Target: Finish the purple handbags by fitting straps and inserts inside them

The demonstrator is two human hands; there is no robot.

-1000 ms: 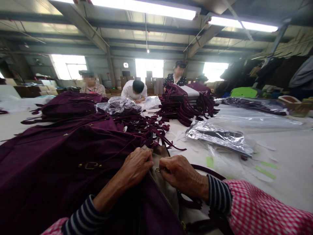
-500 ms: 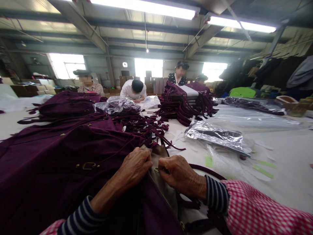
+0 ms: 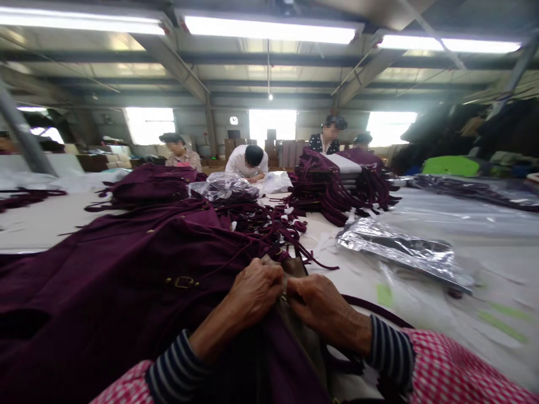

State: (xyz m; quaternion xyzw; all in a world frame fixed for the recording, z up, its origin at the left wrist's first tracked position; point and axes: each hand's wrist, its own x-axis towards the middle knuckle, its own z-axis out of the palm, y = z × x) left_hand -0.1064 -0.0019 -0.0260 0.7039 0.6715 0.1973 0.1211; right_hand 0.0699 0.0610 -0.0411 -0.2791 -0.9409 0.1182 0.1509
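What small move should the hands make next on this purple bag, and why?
Probably draw the zip pull a little further along: the left hand and right hand pinch together at the open zipped mouth of the purple suede bag, its grey lining exposed.

The white counter [image 3: 484, 280] carries heaped purple bags [image 3: 126, 269]; right of that heap lie a plastic-wrapped packet [image 3: 400, 247] and green paper slips [image 3: 384, 294], behind it a stack of purple straps [image 3: 328, 191]

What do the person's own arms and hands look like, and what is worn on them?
Both hands, left hand and right hand, are bare, with no gloves. Each forearm has a dark cuff with thin white stripes, under a pink-and-white checked oversleeve.
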